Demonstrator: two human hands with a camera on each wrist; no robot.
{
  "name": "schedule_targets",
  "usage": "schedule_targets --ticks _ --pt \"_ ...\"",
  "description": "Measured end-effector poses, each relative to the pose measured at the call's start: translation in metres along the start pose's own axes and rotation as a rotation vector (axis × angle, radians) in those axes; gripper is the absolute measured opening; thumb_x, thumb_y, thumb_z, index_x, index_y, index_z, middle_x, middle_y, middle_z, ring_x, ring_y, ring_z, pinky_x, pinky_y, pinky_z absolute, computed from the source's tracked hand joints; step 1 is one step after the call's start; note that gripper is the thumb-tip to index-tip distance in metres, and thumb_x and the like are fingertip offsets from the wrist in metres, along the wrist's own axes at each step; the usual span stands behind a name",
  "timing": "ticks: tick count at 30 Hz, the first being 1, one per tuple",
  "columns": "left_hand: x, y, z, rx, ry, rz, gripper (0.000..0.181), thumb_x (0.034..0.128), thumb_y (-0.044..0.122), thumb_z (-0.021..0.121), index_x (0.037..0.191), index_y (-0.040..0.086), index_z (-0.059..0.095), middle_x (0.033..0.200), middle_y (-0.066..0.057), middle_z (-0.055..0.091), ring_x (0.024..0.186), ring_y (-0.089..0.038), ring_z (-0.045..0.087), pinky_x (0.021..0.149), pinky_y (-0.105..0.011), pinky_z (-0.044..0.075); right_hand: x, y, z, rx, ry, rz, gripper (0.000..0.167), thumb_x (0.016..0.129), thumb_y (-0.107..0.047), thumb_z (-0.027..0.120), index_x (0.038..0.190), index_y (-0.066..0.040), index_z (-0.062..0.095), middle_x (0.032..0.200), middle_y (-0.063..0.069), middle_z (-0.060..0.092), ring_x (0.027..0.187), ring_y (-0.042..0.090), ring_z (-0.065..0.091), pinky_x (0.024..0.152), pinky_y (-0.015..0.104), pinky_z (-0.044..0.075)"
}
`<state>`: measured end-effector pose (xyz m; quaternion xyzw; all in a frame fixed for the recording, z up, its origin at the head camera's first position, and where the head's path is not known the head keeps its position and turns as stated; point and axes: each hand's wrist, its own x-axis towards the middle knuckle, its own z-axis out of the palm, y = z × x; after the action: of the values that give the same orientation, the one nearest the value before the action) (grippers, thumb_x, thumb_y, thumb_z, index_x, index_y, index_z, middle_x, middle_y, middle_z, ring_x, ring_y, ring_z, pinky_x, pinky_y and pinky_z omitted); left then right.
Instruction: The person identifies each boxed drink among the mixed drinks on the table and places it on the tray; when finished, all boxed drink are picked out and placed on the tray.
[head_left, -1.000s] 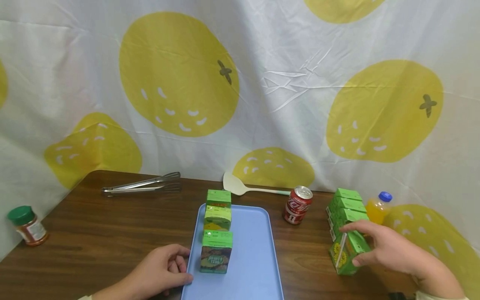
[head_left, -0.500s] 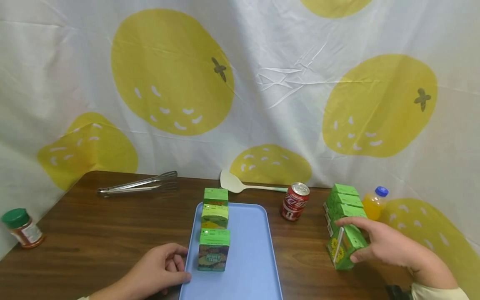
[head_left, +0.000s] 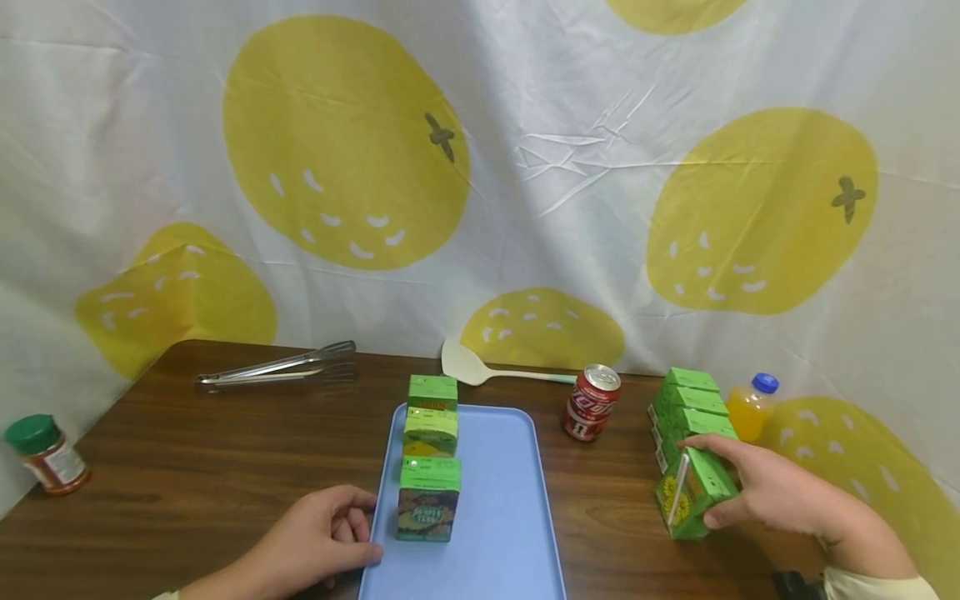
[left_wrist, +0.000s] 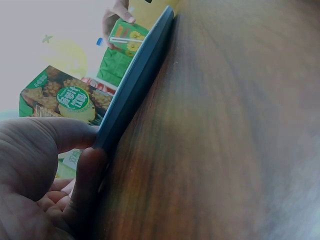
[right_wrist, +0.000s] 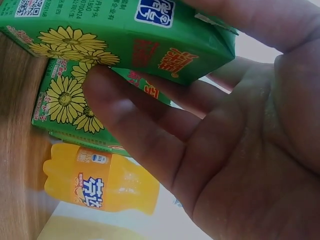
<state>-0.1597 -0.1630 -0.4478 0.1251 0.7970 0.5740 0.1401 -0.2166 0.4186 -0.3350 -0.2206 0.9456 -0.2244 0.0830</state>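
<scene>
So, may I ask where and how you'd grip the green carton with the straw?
I'd take the green carton near its top, from above right, where the right hand is: flat sides should suit a pinch, the straw lies on the left, and other cartons stand close behind.

L grip (head_left: 318, 533): thumb & idx in pinch, others curled. R grip (head_left: 780, 490): thumb opp. fingers.

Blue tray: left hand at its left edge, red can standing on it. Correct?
One slip: the red can stands on the table, right of the blue tray, as the head view shows. The left hand is at the tray's left edge, as stated.
</scene>
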Motion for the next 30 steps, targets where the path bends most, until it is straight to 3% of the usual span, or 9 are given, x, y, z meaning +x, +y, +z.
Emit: schedule_targets --ticks 8,16,23,26,30 --pt "0.000 0.001 0.001 0.006 0.002 0.012 0.058 0.0913 0.011 0.090 0.137 -0.014 0.063 0.090 -0.005 0.069 0.064 -0.016 0.062 0.048 -0.028 0.052 0.000 0.000 0.002 0.028 0.001 -0.008 0.091 0.077 -0.017 0.097 0.156 -0.003 0.053 0.119 0.010 0.071 0.092 0.010 0.066 0.078 0.029 0.056" --pt "0.000 0.001 0.000 0.002 0.000 0.008 0.058 0.0914 0.010 0.090 0.137 -0.014 0.063 0.090 -0.005 0.069 0.064 -0.016 0.062 0.048 -0.027 0.052 0.004 -0.009 0.008 -0.078 0.080 0.013 0.093 0.082 -0.037 0.099 0.155 -0.001 0.054 0.114 0.002 0.072 0.091 0.007 0.064 0.079 0.030 0.057" --pt "0.000 -0.001 0.000 -0.001 -0.004 0.011 0.059 0.0917 0.010 0.090 0.137 -0.015 0.062 0.090 -0.005 0.069 0.064 -0.016 0.062 0.048 -0.027 0.052 0.009 -0.015 0.011 -0.146 0.108 0.020 0.098 0.081 -0.052 0.098 0.156 -0.005 0.056 0.120 0.003 0.072 0.092 0.011 0.064 0.078 0.034 0.057" --pt "0.001 -0.002 0.000 -0.003 -0.005 0.016 0.059 0.0918 0.010 0.090 0.138 -0.015 0.062 0.091 -0.005 0.069 0.064 -0.015 0.062 0.048 -0.027 0.052 0.008 -0.013 0.011 -0.129 0.098 -0.006 0.105 0.077 -0.051 0.101 0.158 -0.005 0.053 0.128 0.007 0.071 0.099 0.011 0.064 0.084 0.035 0.058" --pt "0.000 -0.002 0.000 -0.009 -0.005 0.019 0.059 0.0917 0.010 0.090 0.138 -0.015 0.062 0.091 -0.006 0.069 0.064 -0.015 0.063 0.048 -0.027 0.052 0.007 -0.007 0.010 -0.054 0.066 -0.072 0.109 0.075 -0.037 0.102 0.162 -0.002 0.048 0.135 0.016 0.068 0.105 0.008 0.065 0.089 0.033 0.059"
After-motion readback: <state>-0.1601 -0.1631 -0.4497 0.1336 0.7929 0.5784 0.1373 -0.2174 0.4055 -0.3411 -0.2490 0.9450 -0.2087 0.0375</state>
